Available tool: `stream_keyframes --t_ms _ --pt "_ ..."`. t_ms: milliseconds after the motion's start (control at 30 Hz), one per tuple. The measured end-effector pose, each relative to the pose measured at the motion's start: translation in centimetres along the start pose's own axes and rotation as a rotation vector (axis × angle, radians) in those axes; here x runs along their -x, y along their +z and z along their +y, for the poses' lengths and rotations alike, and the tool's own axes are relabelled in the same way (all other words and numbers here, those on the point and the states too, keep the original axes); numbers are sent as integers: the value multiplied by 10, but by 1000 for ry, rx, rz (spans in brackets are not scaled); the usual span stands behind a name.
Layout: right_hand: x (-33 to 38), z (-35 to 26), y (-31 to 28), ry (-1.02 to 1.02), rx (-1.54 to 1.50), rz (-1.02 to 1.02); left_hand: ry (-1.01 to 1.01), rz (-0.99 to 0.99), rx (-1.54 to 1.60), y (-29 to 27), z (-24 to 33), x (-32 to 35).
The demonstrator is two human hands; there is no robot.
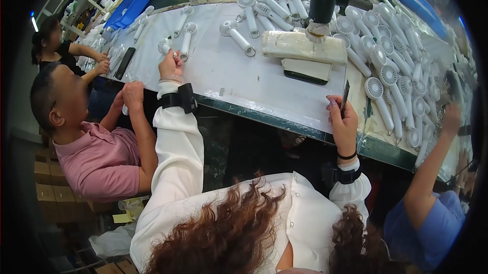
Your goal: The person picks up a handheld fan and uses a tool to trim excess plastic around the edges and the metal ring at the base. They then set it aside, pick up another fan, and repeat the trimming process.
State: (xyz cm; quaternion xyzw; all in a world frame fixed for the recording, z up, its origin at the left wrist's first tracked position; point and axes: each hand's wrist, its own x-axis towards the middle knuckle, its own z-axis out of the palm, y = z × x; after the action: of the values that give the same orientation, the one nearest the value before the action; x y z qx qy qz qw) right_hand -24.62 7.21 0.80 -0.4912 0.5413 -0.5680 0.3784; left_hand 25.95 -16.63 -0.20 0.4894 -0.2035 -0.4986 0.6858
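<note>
My left hand (pixel 171 65) reaches over the white-covered table, its fingers closed on a small white handheld fan (pixel 164 45), whose lower part they hide. Beside it lie two more white fans (pixel 187 40), and another fan (pixel 234 35) with a ring at its handle end rests farther right. My right hand (pixel 343 121) is at the table's near edge, thumb and fingers closed round a thin dark flat object (pixel 346 94) that stands up from the grip. I cannot make out its exact kind.
A machine head (pixel 328 0) hangs above a white padded block (pixel 305 46). Many fans (pixel 389 76) are heaped on the right. A co-worker in pink (pixel 96 157) sits left, another in blue (pixel 424 223) reaches in right. A blue tray (pixel 137 0) stands far left.
</note>
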Motion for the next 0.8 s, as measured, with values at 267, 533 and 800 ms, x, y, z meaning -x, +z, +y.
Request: stream_keyframes --t_ms 267,533,800 --pt "2 0 -1 -3 39 -3 57 287 128 4 13 -36" --pt "5 -3 0 -14 63 -43 771 177 -845 -8 24 -57" --pt "5 -2 -3 -38 114 -39 244 -323 -189 119 -10 93"
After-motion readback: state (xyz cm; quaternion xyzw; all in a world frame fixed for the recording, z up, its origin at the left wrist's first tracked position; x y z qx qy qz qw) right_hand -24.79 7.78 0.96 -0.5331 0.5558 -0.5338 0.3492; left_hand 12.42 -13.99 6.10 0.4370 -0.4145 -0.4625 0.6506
